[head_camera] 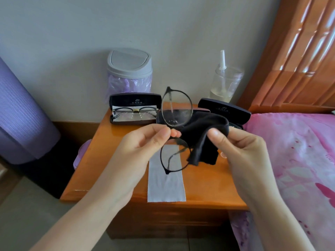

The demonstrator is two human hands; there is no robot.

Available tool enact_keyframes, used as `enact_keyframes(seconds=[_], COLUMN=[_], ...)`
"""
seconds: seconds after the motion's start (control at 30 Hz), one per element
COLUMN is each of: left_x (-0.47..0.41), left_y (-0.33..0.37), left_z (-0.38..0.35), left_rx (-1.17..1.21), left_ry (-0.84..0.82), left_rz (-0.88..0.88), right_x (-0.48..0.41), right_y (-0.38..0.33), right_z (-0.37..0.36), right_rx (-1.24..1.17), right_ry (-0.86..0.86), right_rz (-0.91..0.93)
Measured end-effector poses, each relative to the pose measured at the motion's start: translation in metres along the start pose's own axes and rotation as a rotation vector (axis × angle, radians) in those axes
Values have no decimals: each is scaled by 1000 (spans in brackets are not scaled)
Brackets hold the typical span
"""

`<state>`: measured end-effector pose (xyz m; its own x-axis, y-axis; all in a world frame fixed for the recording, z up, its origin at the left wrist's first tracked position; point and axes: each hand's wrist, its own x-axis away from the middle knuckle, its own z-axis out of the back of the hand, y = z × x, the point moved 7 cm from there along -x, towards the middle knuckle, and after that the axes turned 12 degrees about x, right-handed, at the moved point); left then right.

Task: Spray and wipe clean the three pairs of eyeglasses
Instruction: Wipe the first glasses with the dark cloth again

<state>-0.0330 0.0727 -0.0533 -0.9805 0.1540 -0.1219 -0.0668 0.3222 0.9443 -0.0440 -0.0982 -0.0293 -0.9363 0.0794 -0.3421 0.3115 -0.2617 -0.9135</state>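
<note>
An orange wooden nightstand (112, 156) is set against a pale wall, beside a pink-covered bed (299, 151). Above it, round-framed glasses (176, 109) are pinched at the bridge between the left hand's (143, 142) thumb and fingertips, one lens above the fingers, the other below. A black cloth (201, 134) is gripped between the right hand's (241, 147) thumb and curled fingers. A white cloth (165, 183) lies beneath the fingers. Beyond them, a second pair (134, 110) is seen in an open case (135, 100).

My orange nightstand (101, 160) bears a white cloth strip (165, 183) in front, an open left case (135, 101) holding glasses (135, 111), and a right case (224, 108) behind.
</note>
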Motion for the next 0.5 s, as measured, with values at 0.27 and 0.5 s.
enact_keyframes(seconds=[0.27, 0.5], left_x=[3, 2], left_y=[-2, -9], left_z=[-16, -16], left_rx=[-239, -352], left_ry=[-143, -155], left_rz=[-15, -15], right_x=[-2, 3], right_y=[13, 20], right_z=[-8, -27], right_rx=[-98, -203], right_ry=[-109, -202], right_rz=[-58, -151])
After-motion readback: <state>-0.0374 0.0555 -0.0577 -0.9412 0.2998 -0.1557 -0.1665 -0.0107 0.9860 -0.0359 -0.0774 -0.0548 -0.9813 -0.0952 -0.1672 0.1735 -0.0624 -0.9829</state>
